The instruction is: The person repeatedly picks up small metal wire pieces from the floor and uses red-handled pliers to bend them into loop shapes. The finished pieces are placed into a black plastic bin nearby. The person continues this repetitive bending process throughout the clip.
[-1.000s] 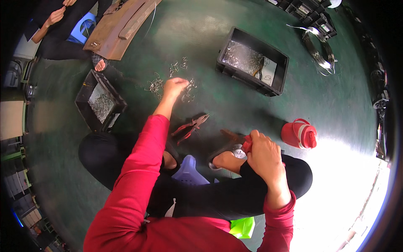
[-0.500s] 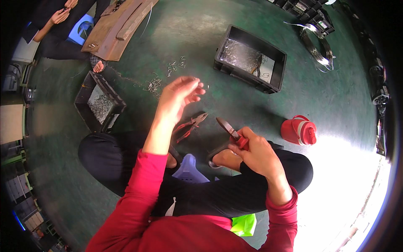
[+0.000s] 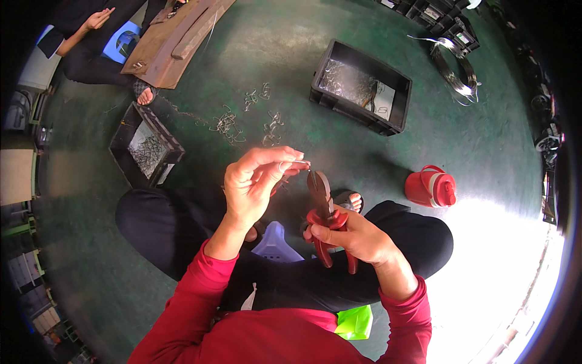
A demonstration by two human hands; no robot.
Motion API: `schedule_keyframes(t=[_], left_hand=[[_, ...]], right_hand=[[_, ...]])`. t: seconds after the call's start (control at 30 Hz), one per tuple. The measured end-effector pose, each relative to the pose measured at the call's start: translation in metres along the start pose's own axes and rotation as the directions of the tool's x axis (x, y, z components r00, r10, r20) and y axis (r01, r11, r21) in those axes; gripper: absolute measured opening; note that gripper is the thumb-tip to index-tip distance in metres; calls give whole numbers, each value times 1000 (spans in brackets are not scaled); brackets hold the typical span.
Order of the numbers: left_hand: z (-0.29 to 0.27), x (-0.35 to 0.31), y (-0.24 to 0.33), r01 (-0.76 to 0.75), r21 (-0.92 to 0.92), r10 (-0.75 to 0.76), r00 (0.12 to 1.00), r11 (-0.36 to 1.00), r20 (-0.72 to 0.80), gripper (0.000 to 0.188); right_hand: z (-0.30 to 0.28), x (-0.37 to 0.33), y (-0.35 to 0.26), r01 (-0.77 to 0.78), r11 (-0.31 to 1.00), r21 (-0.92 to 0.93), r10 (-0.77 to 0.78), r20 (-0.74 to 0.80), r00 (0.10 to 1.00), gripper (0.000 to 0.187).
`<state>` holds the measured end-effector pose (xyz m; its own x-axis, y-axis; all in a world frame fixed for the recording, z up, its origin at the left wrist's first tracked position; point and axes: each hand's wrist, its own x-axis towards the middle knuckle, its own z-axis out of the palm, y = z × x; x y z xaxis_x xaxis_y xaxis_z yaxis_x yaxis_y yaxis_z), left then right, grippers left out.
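My left hand (image 3: 250, 189) pinches a short, thin piece of metal wire (image 3: 297, 161) between thumb and fingers. In my right hand (image 3: 362, 238) is a pair of red-handled pliers (image 3: 321, 193), fingers wrapped about the handles and jaws pointing away from me. The jaw tips are right by the wire's end; whether they grip it I cannot tell. Beyond my left hand, small bent wire pieces (image 3: 227, 127) lie in loose heaps on the green floor. A second pair of pliers is mostly hidden behind my left hand.
A black crate (image 3: 359, 116) with wire pieces stands ahead; a smaller crate (image 3: 118, 155) stands left. A red jug (image 3: 429, 187) is at right, a wire coil (image 3: 451, 70) far right. Another person's hand (image 3: 97, 19) shows at far left, near a wooden board (image 3: 160, 51).
My left hand has come down and nearer to me, uncovering a wire heap. My right hand has swung the pliers leftward, bringing their jaws up to the wire.
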<state>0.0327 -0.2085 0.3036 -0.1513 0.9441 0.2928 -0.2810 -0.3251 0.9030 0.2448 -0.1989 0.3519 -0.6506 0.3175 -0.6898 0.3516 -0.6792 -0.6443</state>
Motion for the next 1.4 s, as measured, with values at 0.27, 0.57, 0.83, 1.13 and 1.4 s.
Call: schedule_keyframes(t=[0.27,0.57,0.83,1.13,1.4], left_hand=[[0,-3,2,-56,1,56,997,998,49,8],[2,-2,4,-58,-1,57,992,998,111,9],[-14,8,49,364,222,-377,926,904,20,31],[-2,2,52,385,479,-490,865,789,112,21],[0,1,50,547,324,-618,766,772,177,30]], right_hand=[[3,-6,2,34,999,-36,-33,24,999,32],[6,-6,5,159,987,-16,-159,16,987,25],[7,-19,-15,-85,843,-531,-161,-399,903,31],[9,-13,-17,-88,622,-778,-423,-429,798,24],[6,-12,-21,-169,361,-917,-639,-375,672,49]])
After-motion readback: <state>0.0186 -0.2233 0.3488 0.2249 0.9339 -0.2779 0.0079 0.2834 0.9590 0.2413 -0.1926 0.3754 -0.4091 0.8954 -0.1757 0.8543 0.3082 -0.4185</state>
